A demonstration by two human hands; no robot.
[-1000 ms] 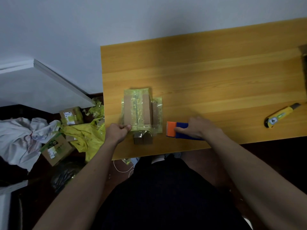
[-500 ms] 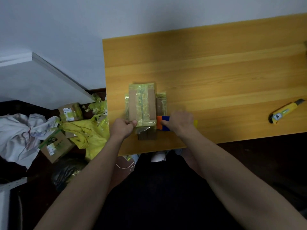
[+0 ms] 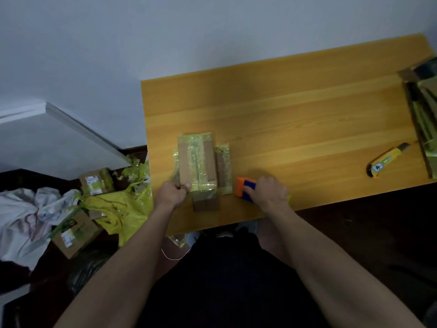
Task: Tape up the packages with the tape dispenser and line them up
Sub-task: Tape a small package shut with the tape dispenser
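A brown cardboard package point(image 3: 197, 162) wrapped in yellow-green tape lies on the wooden table point(image 3: 295, 110) near its left front corner. My left hand point(image 3: 172, 194) grips the package's near left corner, thumb on top. A lower, narrower taped package point(image 3: 223, 170) lies against its right side. My right hand point(image 3: 268, 194) holds the blue tape dispenser point(image 3: 246, 191) with the orange front, just right of the packages on the table.
A yellow utility knife point(image 3: 386, 160) lies at the table's right. More taped cardboard point(image 3: 425, 119) sits at the far right edge. On the floor to the left are small boxes point(image 3: 94, 182), yellow plastic point(image 3: 118, 209) and white cloth point(image 3: 26, 216).
My right hand with the dispenser was against the package's right side half a second ago and has pulled back to the right. My left hand still holds the package's corner.
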